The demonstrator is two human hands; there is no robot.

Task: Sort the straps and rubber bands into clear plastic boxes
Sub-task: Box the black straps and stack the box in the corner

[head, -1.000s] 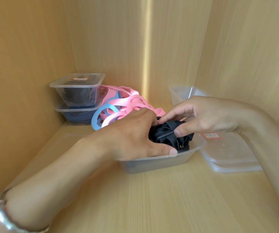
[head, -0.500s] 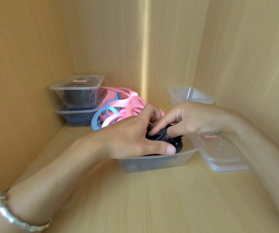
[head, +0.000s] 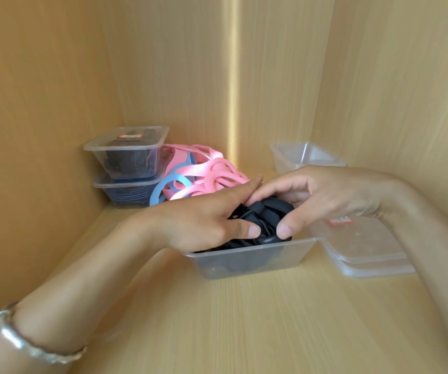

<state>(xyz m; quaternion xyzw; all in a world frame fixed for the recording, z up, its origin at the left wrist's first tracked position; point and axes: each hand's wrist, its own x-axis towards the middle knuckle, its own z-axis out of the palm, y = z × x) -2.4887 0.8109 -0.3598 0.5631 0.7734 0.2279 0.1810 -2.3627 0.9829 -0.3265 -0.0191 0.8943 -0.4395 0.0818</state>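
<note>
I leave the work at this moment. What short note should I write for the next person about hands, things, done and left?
Hands: left hand and right hand both grip the black straps, partly inside the open front box.
Done: back left, lidded top box with dark straps on bottom box with blue bands.
Remaining: pink and blue bands loose; empty box behind; lids at right.

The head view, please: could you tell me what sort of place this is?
Probably inside a wooden cupboard or shelf compartment: light wood walls meet in a corner, a matching floor lies below, and lidded clear boxes sit stacked.
</note>
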